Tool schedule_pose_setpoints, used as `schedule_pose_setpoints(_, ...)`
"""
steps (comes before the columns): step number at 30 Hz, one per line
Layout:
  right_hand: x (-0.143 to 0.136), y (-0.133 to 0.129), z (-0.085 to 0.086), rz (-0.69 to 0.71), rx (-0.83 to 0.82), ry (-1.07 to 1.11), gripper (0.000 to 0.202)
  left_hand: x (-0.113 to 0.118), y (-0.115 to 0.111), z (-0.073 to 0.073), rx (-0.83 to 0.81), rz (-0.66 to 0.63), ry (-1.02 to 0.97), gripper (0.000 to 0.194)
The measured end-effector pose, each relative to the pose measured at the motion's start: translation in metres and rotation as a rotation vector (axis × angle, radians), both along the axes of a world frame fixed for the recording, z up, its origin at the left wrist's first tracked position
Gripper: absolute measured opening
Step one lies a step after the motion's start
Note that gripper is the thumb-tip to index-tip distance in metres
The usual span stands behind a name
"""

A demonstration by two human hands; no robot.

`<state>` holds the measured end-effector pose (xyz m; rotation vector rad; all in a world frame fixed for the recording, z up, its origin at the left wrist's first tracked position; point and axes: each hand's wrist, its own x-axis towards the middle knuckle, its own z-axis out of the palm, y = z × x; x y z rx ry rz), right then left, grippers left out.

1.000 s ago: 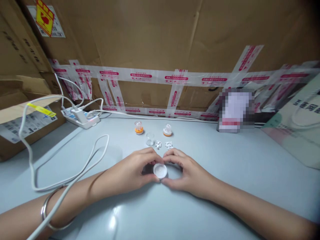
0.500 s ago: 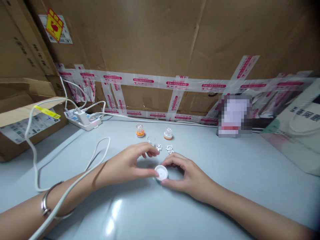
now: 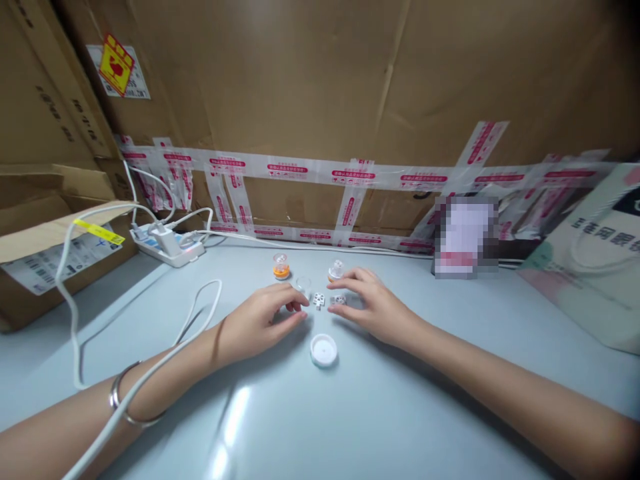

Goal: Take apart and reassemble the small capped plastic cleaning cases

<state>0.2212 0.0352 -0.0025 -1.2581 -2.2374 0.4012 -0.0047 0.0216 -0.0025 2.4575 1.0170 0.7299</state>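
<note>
A white round cap (image 3: 323, 350) lies alone on the pale table (image 3: 350, 420), just in front of both hands. My left hand (image 3: 260, 321) rests on the table with its fingertips beside a small clear cup (image 3: 302, 285) and a white cross-shaped piece (image 3: 319, 301). My right hand (image 3: 373, 303) lies with fingers spread, its fingertips over a second small white piece (image 3: 339, 300) and close to an orange-based plug (image 3: 335, 270). Another orange-based plug (image 3: 281, 266) stands farther left. Neither hand holds anything.
A white power strip (image 3: 167, 245) with plugged chargers sits at the back left, and its white cable (image 3: 197, 310) loops across the table over my left forearm. A cardboard box (image 3: 45, 247) stands at left, a taped cardboard wall (image 3: 320, 100) behind, and a printed bag (image 3: 595, 260) at right.
Both hands let go of the white cap and moved away from me toward the small parts. The cap stays on the table.
</note>
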Motion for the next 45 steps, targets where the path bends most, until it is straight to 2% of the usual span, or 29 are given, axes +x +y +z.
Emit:
schedule_pose_setpoints(4,-0.011,0.016,-0.005,0.067,0.023,-0.163,0.038,0.000,-0.001,0.000,0.005,-0.006,0.006,0.016)
schedule_pose_setpoints(8,-0.014,0.020,-0.009,0.095,0.055,-0.196,0.022,0.000,-0.003,0.001,0.020,-0.015,-0.002,0.015)
schedule_pose_setpoints(12,-0.012,0.011,-0.007,0.148,0.123,-0.228,0.014,0.000,-0.002,0.000,0.020,-0.030,-0.005,0.014)
schedule_pose_setpoints(18,-0.017,-0.006,0.003,0.237,0.258,-0.279,0.016,0.003,-0.006,0.000,0.014,-0.001,-0.060,0.018)
schedule_pose_setpoints(21,-0.019,-0.016,0.011,0.277,0.213,-0.217,0.012,0.006,-0.013,0.003,0.006,-0.016,-0.141,0.026)
schedule_pose_setpoints(23,-0.018,-0.022,0.017,0.284,0.122,-0.107,0.010,0.008,-0.018,0.005,-0.015,-0.021,-0.184,0.021)
schedule_pose_setpoints(26,-0.013,-0.029,0.023,0.251,-0.002,0.042,0.012,0.010,-0.025,0.008,-0.069,-0.007,-0.236,0.013)
schedule_pose_setpoints(31,-0.009,-0.040,0.024,0.265,0.007,0.163,0.015,0.016,-0.030,0.007,-0.278,-0.016,-0.292,0.010)
schedule_pose_setpoints(33,-0.007,-0.040,0.023,0.275,-0.037,0.202,0.014,0.018,-0.028,0.005,-0.386,-0.015,-0.326,0.011)
schedule_pose_setpoints(35,-0.002,-0.033,0.023,0.216,-0.103,0.214,0.013,0.017,-0.024,0.001,-0.464,0.002,-0.367,0.010)
schedule_pose_setpoints(39,0.018,-0.005,0.016,-0.102,-0.142,0.197,0.020,0.013,-0.012,-0.006,-0.522,0.090,-0.453,0.010)
schedule_pose_setpoints(41,0.025,0.006,0.007,-0.113,-0.142,0.133,0.019,0.012,-0.008,-0.007,-0.554,0.114,-0.499,0.012)
schedule_pose_setpoints(45,0.026,0.013,-0.008,-0.016,-0.133,0.095,0.020,0.013,-0.006,-0.008,-0.611,0.107,-0.548,0.015)
